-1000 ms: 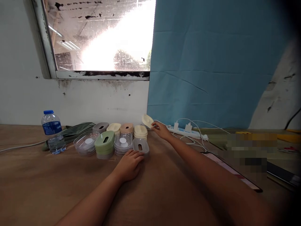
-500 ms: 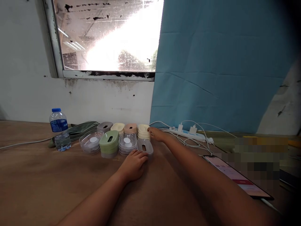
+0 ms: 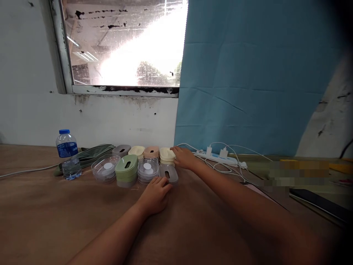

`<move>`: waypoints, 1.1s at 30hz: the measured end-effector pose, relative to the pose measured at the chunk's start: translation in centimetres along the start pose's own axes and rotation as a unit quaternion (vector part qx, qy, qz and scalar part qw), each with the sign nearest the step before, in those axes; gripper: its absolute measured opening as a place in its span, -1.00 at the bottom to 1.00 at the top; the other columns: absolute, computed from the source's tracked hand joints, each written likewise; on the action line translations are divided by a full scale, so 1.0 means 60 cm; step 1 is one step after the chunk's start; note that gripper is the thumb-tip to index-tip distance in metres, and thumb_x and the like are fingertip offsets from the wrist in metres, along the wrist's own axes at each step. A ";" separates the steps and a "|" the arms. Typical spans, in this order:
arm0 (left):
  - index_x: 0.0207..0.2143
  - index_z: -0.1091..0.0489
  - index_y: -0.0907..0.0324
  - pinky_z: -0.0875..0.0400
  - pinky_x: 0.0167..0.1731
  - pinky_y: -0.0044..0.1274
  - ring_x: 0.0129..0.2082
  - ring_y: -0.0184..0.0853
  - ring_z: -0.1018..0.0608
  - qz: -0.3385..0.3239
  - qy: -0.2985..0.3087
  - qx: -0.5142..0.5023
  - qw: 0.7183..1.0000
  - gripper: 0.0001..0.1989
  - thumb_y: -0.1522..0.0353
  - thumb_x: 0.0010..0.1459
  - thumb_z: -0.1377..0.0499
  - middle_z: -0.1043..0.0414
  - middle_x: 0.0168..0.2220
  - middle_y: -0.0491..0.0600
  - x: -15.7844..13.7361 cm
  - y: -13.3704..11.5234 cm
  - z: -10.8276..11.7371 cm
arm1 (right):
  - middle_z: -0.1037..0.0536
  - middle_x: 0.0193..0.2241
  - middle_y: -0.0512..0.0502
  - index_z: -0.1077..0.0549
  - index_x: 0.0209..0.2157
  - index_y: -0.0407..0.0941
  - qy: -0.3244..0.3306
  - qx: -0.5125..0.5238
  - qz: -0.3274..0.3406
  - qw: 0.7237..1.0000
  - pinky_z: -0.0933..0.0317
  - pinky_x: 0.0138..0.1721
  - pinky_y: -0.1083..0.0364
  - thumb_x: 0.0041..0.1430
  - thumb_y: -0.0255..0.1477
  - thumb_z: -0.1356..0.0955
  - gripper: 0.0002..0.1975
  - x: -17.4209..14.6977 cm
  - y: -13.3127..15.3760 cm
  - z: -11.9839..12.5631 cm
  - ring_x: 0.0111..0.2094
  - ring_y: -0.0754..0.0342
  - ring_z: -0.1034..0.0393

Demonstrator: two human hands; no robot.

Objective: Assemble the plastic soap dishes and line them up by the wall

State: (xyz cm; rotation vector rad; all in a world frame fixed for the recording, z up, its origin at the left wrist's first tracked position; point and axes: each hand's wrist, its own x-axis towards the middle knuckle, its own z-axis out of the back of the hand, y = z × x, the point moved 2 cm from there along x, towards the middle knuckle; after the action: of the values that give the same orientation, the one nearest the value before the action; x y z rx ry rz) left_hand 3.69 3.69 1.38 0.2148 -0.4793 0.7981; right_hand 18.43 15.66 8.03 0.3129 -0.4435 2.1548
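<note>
A brown tabletop point(image 3: 82, 224) meets a white wall point(image 3: 124, 119) with a window point(image 3: 124, 44) and blue cloth point(image 3: 242, 73). The cream stack point(image 3: 167, 153) stands upright at the back row's right end, lid facing up, its long axis unclear. The hands are apart: the right hand point(image 3: 183, 157) reaches its right edge, grip unclear; the left hand point(image 3: 154, 194) lies loosely curled by the grey container point(image 3: 172, 173).

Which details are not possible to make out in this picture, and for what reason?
In the head view:
Phone: mostly behind the right forearm.
Cream stack: right side partly behind the right hand.
Bottle: label print too small.
Patch at right: pixelated.
</note>
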 end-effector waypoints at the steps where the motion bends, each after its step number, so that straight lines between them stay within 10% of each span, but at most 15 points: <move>1: -0.24 -0.31 0.19 -0.26 -0.16 -0.39 -0.21 -0.24 -0.37 0.006 0.002 0.009 1.000 -0.78 0.47 0.01 -0.02 -0.32 -0.23 0.03 0.000 -0.003 0.004 | -0.35 -0.08 -0.30 -0.22 -0.03 -0.24 -0.008 -0.002 -0.008 1.000 -0.10 -0.20 0.05 0.06 -0.49 -0.25 -0.61 -0.011 0.007 0.012 -0.12 -0.12 -0.27; 13: -0.45 -0.32 0.19 -0.29 -0.48 -0.49 -0.45 -0.23 -0.49 0.041 0.143 0.030 0.988 -0.82 0.35 0.09 0.03 -0.45 -0.44 0.03 -0.011 -0.019 -0.009 | -0.51 -0.59 -0.10 -0.41 -0.56 -0.12 0.112 0.024 0.035 0.993 0.19 -0.58 0.12 0.18 -0.33 -0.14 -0.64 -0.256 0.114 0.024 -0.59 0.08 -0.35; 33: -0.50 -0.34 0.15 -0.10 -0.54 -0.55 -0.46 -0.32 -0.46 0.099 0.183 -0.002 0.978 -0.68 0.27 0.17 0.12 -0.46 -0.44 -0.03 -0.012 -0.006 -0.020 | -0.44 -0.62 -0.03 -0.36 -0.65 -0.16 0.118 0.163 -0.079 0.976 0.20 -0.54 0.17 0.09 -0.44 -0.20 -0.71 -0.251 0.063 -0.036 -0.56 0.17 -0.22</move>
State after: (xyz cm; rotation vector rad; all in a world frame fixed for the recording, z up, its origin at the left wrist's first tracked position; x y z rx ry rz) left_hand 3.93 3.41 -0.05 0.0122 -0.1551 1.0071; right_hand 23.86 3.58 -0.38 0.2580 0.0719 2.0713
